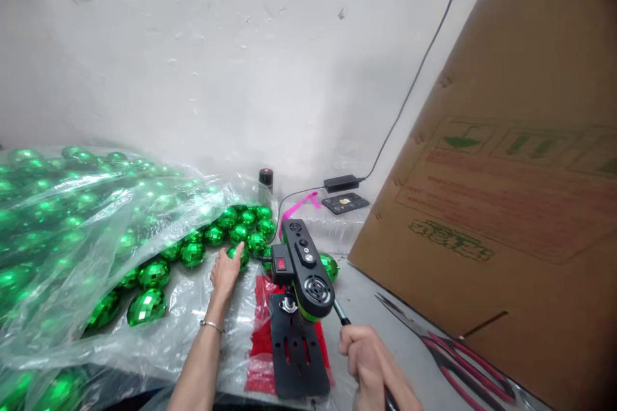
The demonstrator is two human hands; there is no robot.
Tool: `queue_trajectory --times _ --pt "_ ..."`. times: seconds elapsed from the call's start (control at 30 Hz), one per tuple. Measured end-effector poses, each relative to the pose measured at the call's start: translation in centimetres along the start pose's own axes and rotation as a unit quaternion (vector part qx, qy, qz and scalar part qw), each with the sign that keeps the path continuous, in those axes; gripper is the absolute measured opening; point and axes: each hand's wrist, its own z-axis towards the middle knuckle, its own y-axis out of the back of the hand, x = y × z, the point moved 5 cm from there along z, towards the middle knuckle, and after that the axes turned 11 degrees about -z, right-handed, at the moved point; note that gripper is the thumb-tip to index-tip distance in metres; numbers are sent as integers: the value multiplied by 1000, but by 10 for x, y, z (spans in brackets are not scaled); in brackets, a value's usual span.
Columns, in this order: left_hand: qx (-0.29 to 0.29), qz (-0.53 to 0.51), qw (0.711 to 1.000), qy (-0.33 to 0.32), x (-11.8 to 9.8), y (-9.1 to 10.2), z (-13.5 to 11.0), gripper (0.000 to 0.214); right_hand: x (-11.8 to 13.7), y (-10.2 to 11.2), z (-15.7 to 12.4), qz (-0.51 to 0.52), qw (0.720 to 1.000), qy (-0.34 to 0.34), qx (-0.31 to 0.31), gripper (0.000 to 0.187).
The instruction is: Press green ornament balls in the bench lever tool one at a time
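My left hand (225, 273), with a bracelet at its wrist, is closed round a shiny green mirror-faceted ball (240, 259) at the near edge of the pile. My right hand (369, 359) is wrapped round a black-handled metal rod (341, 313). The rod's far end meets the side of a black machine (307, 263); whether it is joined there I cannot tell. Between my hands stands this machine, with a red switch (281, 263) and a slotted black base plate (299, 359). Red tape (260, 334) lies under the plate.
Many green balls (147, 305) lie left under clear plastic sheeting (120, 353). Large scissors (463, 366) rest at right beside a leaning cardboard box (482, 205). Near the wall are a power adapter (343, 182), a dark flat panel (346, 203), a black can (266, 178) and pink ribbon (299, 204).
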Motion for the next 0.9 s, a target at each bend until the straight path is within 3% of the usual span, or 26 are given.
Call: queue_trajectory --times 0.1,0.17,0.3,0.4,0.53,0.7,0.77,0.9 --pt "54 20 998 -18 4 -7 -9 72 -1 2 3 -1 998 56 30 43" --pt "62 26 997 -32 9 -2 -24 83 -3 3 5 -2 995 86 47 42" --pt "66 16 993 -91 21 24 -61 83 -4 4 7 -9 993 105 58 40" --pt "118 -41 980 -153 27 45 -86 70 1 3 8 -11 991 123 58 40" --pt "160 -218 959 -81 38 57 -113 76 7 1 11 -18 991 124 45 40" --pt "158 -419 893 53 62 24 -153 96 18 -1 22 -25 995 93 38 41" --pt "159 -415 895 40 67 9 -164 95 22 -2 26 -25 996 74 44 43" --pt "174 -323 930 -28 67 -14 -173 91 27 -4 30 -22 997 50 57 44"
